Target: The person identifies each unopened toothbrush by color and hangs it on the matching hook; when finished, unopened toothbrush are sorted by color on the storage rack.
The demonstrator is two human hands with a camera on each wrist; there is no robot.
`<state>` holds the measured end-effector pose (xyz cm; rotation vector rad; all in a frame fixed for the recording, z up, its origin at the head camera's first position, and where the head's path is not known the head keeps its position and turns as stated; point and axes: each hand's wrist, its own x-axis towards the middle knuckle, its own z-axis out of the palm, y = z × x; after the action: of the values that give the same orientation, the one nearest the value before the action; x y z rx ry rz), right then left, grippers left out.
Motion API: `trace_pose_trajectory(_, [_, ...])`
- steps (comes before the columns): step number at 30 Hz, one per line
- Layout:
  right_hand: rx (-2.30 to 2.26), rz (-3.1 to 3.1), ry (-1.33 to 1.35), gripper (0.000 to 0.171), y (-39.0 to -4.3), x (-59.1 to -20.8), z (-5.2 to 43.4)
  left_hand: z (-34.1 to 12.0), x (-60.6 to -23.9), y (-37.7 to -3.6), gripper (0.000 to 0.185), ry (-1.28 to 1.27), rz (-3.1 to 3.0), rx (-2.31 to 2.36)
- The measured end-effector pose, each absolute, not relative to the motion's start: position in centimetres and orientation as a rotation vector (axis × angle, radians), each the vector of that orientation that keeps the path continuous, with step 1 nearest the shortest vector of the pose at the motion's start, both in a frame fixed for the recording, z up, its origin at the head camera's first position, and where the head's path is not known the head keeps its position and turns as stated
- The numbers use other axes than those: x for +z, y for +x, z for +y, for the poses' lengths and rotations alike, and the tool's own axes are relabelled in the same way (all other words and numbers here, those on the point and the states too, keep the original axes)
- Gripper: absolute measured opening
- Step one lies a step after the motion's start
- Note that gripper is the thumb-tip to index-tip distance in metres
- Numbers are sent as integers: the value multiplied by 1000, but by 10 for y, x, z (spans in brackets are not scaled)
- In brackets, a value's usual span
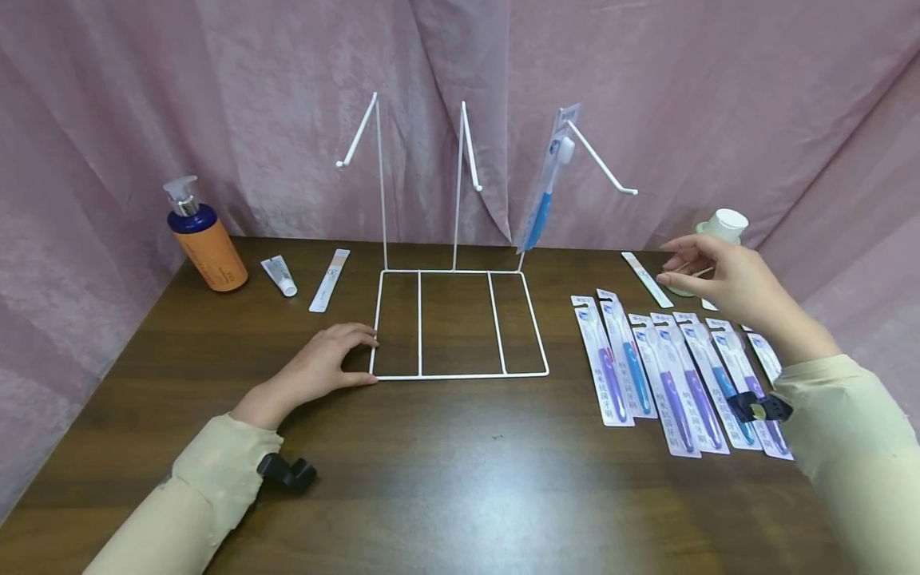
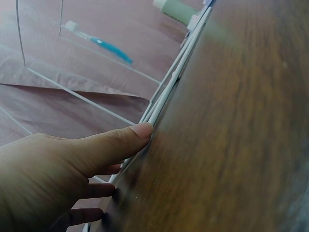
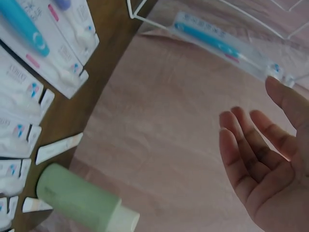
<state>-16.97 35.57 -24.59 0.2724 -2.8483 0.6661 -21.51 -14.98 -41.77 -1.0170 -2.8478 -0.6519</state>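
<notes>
Wire display rack [image 1: 460, 323] standing mid-table, one packaged toothbrush [image 1: 548, 185] hung on its far right hook. Left hand [image 1: 323, 363], fingers straight, presses the rack's near left base corner. Right hand [image 1: 722, 275], fingers relaxed and holding nothing, hovers above the row of packaged toothbrushes [image 1: 676, 371] lying at right. Risk: the light rack could tip or slide if the left hand's pressure eases.

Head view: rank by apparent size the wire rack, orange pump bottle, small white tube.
1. wire rack
2. orange pump bottle
3. small white tube
All stand at a similar depth, so the order is safe.
</notes>
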Motion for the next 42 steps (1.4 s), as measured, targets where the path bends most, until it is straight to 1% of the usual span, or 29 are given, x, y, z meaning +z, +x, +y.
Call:
trace_pose_trajectory(7, [632,-2944,202,36,-146,-247,374,-151,-416,-215,51,-1013,-2859,-652])
trace_pose_trajectory(13, [618,-2931,260,34,-130,-254,391,-151,-414,-214,51,-1015,-2862,-666])
trace_pose_trajectory(21, [587,-2935,203,36,-114,-271,413,-151,-413,-215,51,-1028,-2848,-659])
trace_pose_trajectory(27, [659,-2902,171,38,-103,-284,433,-152,-415,-215,50,-1033,-2845,-670])
trace_pose_trajectory(35, [701,-2871,62,43,-90,-309,464,-151,-415,-215,50,-1021,-2868,-663])
trace_pose_trajectory(36, [719,-2872,45,43,-88,-312,467,-151,-415,-215,50,-1021,-2868,-659])
trace_pose_trajectory(38, [758,-2868,7,33,-86,-318,472,-152,-416,-215,50,-1023,-2865,-656])
trace_pose_trajectory(42, [840,-2856,-81,27,-82,-329,482,-152,-416,-216,50,-1036,-2847,-653])
